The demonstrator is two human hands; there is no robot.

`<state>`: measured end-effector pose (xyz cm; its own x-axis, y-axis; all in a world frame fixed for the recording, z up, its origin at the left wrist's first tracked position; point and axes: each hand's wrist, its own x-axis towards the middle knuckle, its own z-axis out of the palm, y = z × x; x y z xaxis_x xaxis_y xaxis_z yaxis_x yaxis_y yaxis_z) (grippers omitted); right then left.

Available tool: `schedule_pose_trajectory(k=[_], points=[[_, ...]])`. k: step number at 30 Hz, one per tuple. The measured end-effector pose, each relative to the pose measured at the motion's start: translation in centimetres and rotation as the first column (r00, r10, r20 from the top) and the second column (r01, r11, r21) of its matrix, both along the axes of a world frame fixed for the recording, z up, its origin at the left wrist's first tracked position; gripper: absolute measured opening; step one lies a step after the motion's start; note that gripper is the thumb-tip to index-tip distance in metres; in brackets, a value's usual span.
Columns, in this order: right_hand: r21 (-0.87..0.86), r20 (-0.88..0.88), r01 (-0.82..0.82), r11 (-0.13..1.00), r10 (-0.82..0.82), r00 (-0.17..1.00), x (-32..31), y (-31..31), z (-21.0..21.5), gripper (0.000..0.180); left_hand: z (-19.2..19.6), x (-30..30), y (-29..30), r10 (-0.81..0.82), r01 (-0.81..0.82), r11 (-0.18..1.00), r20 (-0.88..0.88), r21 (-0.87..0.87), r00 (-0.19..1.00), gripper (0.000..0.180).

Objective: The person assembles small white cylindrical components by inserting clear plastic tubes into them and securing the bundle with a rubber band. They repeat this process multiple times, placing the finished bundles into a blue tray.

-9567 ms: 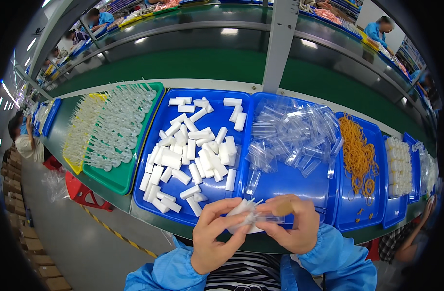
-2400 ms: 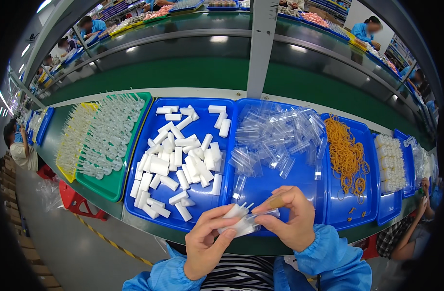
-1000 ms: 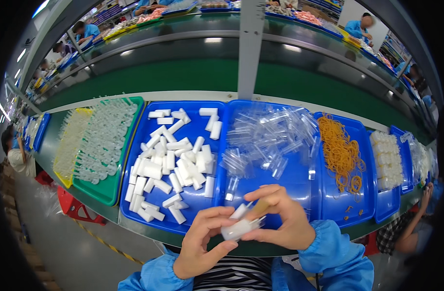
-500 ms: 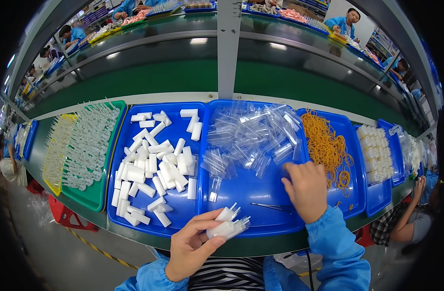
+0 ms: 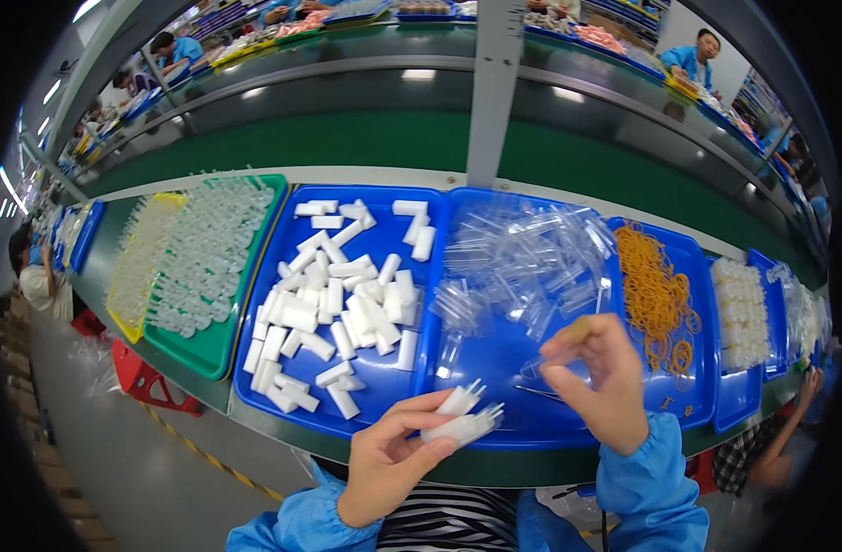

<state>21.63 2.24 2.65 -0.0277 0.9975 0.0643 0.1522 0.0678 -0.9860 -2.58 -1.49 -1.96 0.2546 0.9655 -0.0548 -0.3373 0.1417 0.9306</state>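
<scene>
Near the front edge of the blue trays, my left hand (image 5: 391,462) grips white cylinders (image 5: 461,427) with thin pale prongs sticking out of their ends. They point up and to the right. My right hand (image 5: 607,379) is raised above the front of the tray of clear plastic sleeves (image 5: 522,248), thumb and fingertips brought together. Something faint and see-through shows at its fingertips, too blurred to name. Tweezers (image 5: 538,393) lie in that tray, partly behind the right hand.
Left of the sleeves, a blue tray holds loose white cylinders (image 5: 333,299). Farther left are green (image 5: 220,361) and yellow trays of spiky translucent parts. To the right are orange rubber bands (image 5: 655,294) and stacked whitish parts (image 5: 741,317). A metal post (image 5: 494,110) rises behind.
The view has shifted, so the trays appear farther right. My right hand has left the edge of the sleeves and rubber bands, come nearer the left hand, and turned with its fingertips together.
</scene>
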Motion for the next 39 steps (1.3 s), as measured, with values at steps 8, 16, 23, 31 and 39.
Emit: schedule_pose_trajectory(k=[8, 16, 23, 31, 39], points=[[0.074, -0.041, -0.143, 0.987, 0.147, 0.988, -3.5, -0.5, -0.2, 0.04, 0.6, 0.5, -0.3, 0.148, -0.136, 0.983, -0.096, 0.12, 0.984, 0.025], [-0.013, -0.196, -0.183, 0.983, 0.177, 0.965, -4.1, -1.0, -1.5, 0.035, 0.4, 0.5, -0.4, 0.174, -0.154, 0.978, -0.146, 0.137, 0.974, 0.026], [0.267, 0.118, -0.198, 0.943, 0.172, 0.978, -3.6, -0.8, -2.1, 0.032, 0.4, 0.8, -0.3, 0.211, -0.179, 0.964, -0.154, 0.198, 0.965, 0.024], [0.376, 0.235, -0.232, 0.897, 0.15, 0.96, -3.5, -0.8, -1.9, 0.032, 0.8, 1.1, 0.2, 0.222, -0.178, 0.962, -0.217, 0.207, 0.951, 0.023], [0.155, 0.14, -0.265, 0.952, 0.245, 0.959, -2.5, 0.4, -1.5, 0.032, 0.3, 1.1, 0.6, 0.251, -0.179, 0.948, -0.27, 0.263, 0.93, 0.028]])
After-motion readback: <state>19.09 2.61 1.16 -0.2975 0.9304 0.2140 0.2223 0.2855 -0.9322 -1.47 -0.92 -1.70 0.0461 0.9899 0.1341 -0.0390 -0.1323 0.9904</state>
